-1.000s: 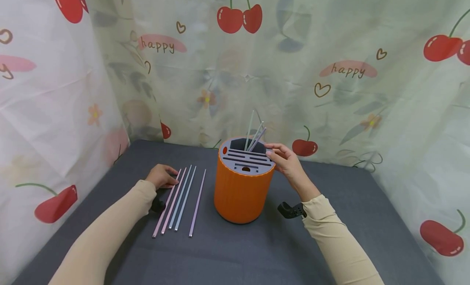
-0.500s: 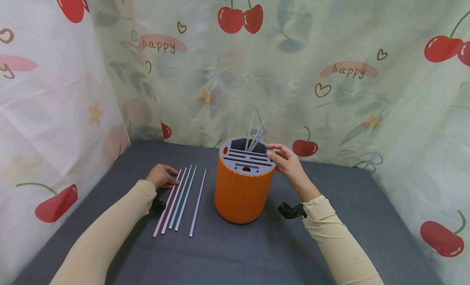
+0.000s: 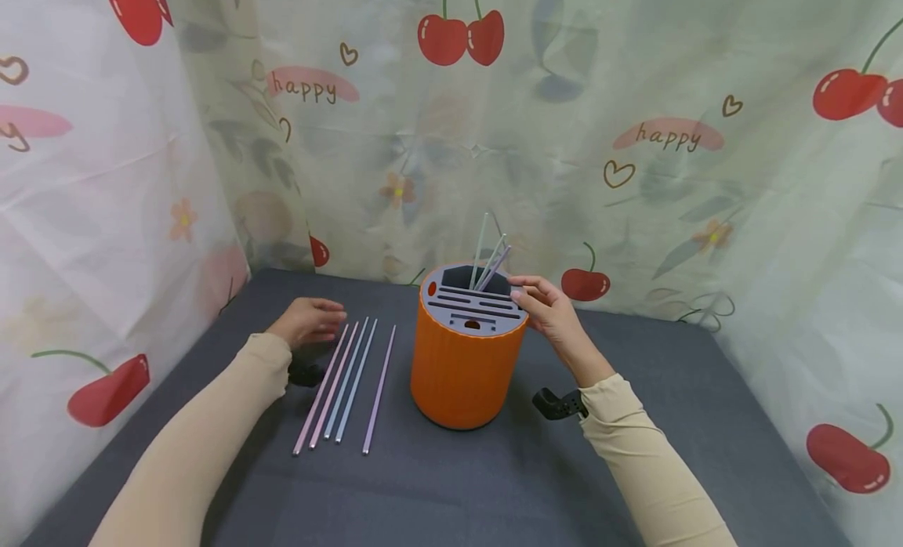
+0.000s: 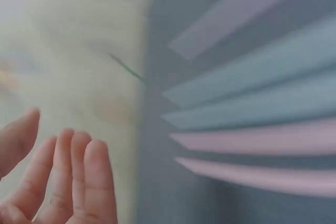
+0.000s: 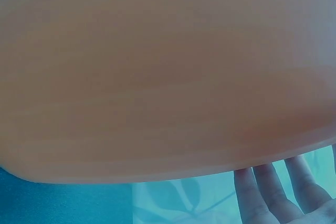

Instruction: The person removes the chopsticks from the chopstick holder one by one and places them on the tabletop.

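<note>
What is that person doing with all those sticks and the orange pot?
A person is working with long pastel straws and an orange holder. The right hand touches the holder's rim, where a few straws already stand. The left hand hovers open beside the straws lying on the grey table.

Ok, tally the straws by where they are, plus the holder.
Straws flat on the table: 5
Straws standing in the holder: 3
Orange holder: 1
Total: 9
</note>
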`<act>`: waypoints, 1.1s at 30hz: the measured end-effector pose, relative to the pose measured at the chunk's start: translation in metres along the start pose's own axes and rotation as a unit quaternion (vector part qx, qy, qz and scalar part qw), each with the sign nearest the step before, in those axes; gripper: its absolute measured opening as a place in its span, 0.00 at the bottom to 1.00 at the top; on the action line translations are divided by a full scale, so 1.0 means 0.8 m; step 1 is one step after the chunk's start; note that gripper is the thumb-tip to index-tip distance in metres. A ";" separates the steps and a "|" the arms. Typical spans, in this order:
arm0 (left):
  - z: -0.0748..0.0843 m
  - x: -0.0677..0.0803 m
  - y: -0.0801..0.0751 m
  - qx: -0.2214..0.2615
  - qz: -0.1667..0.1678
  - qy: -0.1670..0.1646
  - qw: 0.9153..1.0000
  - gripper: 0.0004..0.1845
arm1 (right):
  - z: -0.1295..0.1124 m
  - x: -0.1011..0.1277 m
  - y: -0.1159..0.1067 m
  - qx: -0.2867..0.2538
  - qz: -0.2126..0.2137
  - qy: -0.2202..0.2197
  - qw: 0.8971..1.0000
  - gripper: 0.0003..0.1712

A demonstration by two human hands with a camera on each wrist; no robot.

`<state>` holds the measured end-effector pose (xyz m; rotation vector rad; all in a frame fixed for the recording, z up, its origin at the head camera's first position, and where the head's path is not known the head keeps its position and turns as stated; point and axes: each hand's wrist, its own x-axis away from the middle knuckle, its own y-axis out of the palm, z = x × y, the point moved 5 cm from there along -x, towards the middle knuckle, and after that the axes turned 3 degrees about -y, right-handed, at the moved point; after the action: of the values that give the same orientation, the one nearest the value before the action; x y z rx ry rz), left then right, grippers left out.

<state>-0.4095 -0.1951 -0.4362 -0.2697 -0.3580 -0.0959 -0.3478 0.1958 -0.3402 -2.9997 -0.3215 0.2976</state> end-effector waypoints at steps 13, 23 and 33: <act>0.261 0.077 0.077 0.183 -0.060 0.181 0.964 0.24 | 0.003 -0.001 0.001 0.002 0.003 0.001 1.000 0.22; 0.290 0.076 0.157 0.100 -0.102 0.159 0.977 0.21 | 0.000 0.001 0.000 -0.001 0.001 0.002 1.000 0.20; 0.281 0.066 0.185 0.041 -0.108 0.108 0.987 0.18 | 0.002 -0.001 -0.001 -0.001 0.002 0.003 1.000 0.22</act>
<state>-0.4145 0.0069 -0.2512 -0.1361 -0.1746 -0.3213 -0.3493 0.1963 -0.3415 -3.0020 -0.3166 0.2881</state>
